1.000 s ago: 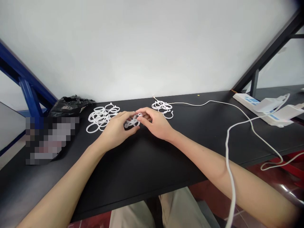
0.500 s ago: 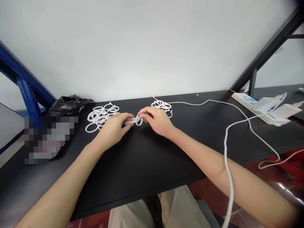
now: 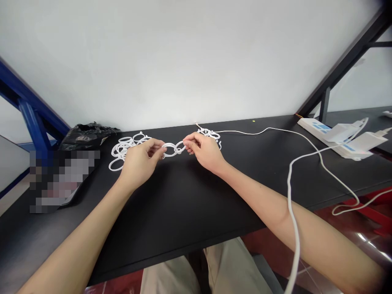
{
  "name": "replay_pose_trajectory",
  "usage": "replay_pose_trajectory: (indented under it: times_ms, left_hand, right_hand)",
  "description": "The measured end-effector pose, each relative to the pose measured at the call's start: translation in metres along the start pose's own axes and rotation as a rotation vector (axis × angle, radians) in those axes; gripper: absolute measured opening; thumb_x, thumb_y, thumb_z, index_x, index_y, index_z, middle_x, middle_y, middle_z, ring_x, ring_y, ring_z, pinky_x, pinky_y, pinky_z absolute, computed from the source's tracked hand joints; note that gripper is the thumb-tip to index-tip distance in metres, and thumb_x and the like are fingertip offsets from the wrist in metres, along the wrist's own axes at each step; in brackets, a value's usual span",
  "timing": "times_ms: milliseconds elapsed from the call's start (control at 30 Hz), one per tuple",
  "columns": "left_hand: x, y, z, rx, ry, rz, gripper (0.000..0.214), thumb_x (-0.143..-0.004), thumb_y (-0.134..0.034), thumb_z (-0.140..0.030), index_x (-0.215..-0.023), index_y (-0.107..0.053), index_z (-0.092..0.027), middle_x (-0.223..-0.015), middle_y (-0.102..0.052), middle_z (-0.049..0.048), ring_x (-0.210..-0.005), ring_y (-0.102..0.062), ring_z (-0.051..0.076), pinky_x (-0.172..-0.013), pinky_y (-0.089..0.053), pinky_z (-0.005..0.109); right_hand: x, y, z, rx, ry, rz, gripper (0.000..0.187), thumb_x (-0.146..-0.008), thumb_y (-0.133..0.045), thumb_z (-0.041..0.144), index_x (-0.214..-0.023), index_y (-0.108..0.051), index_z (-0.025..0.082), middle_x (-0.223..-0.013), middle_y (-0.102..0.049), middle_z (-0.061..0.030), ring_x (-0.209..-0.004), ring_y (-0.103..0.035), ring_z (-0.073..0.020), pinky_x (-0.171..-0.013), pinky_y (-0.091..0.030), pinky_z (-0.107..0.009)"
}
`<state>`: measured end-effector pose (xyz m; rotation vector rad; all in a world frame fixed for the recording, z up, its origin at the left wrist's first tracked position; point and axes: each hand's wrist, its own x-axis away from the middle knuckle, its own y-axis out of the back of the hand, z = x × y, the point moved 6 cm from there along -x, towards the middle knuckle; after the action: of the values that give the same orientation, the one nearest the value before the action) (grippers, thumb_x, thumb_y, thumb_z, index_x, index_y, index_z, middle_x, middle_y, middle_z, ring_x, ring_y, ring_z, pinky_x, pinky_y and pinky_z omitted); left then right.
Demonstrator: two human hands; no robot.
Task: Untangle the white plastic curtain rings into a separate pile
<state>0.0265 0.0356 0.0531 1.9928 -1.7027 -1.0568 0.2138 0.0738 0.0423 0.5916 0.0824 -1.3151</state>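
Observation:
Two white rings, linked through each other, are stretched between my hands above the black table. My left hand (image 3: 142,159) pinches the larger left ring (image 3: 169,155) by its outer edge. The right ring (image 3: 180,145) is held between the fingertips of my right hand (image 3: 203,152). Behind and left of my left hand lies a loose pile of white rings (image 3: 118,151), partly hidden by that hand. A smaller heap of white rings (image 3: 214,134) lies just beyond my right hand, which covers part of it.
A white power strip (image 3: 332,141) with plugged-in adapters stands at the right. A white cable (image 3: 289,183) runs from it across my right forearm; another crosses the table's back. At the left lies a black plastic bag (image 3: 87,136) near a blue metal frame (image 3: 32,118).
My hands have drawn slightly apart, the left one moving left. The rings, bunched together before, now show as two separate interlinked loops pulled out in a line.

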Motion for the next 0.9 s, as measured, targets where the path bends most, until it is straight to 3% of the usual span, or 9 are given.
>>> replay_pose_trajectory:
  times_ms: [300, 467, 767, 900]
  left_hand:
    - [-0.003, -0.008, 0.023, 0.359, 0.193, 0.029, 0.028, -0.080, -0.071, -0.042, -0.096, -0.063, -0.020, -0.088, -0.074, 0.0025, -0.073, -0.074, 0.020, -0.079, -0.057, 0.036]
    - [-0.003, -0.012, 0.021, 0.560, 0.196, 0.029, 0.027, -0.080, -0.071, -0.039, -0.092, -0.057, -0.019, -0.091, -0.071, 0.0020, -0.079, -0.073, 0.018, -0.082, -0.059, 0.036]
    - [-0.002, -0.015, 0.013, 0.652, 0.176, 0.047, 0.019, -0.086, -0.062, -0.031, -0.090, -0.046, -0.022, -0.081, -0.067, -0.0017, -0.083, -0.070, 0.017, -0.084, -0.057, 0.036]
    - [-0.004, -0.014, 0.018, 0.640, 0.189, 0.005, 0.021, -0.086, -0.062, -0.036, -0.090, -0.046, -0.023, -0.082, -0.069, 0.0002, -0.080, -0.070, 0.019, -0.082, -0.056, 0.038]
  right_hand:
    - [0.004, -0.010, 0.003, -0.097, -0.052, 0.092, 0.014, -0.090, -0.060, 0.031, -0.091, -0.065, 0.018, -0.077, -0.069, -0.0002, -0.067, -0.065, -0.0102, -0.068, -0.056, -0.025]
    - [0.004, -0.010, 0.003, -0.135, -0.088, 0.087, 0.013, -0.090, -0.061, 0.030, -0.093, -0.064, 0.018, -0.079, -0.070, -0.0009, -0.068, -0.066, -0.0105, -0.067, -0.058, -0.025]
    - [0.012, -0.019, 0.011, -0.172, -0.072, 0.131, 0.019, -0.088, -0.064, 0.036, -0.093, -0.064, 0.018, -0.081, -0.071, -0.0017, -0.070, -0.066, -0.0116, -0.070, -0.059, -0.027]
    - [0.015, -0.021, 0.017, -0.136, -0.010, 0.138, 0.018, -0.088, -0.065, 0.036, -0.094, -0.065, 0.020, -0.082, -0.071, -0.0004, -0.070, -0.066, -0.0120, -0.072, -0.057, -0.028]
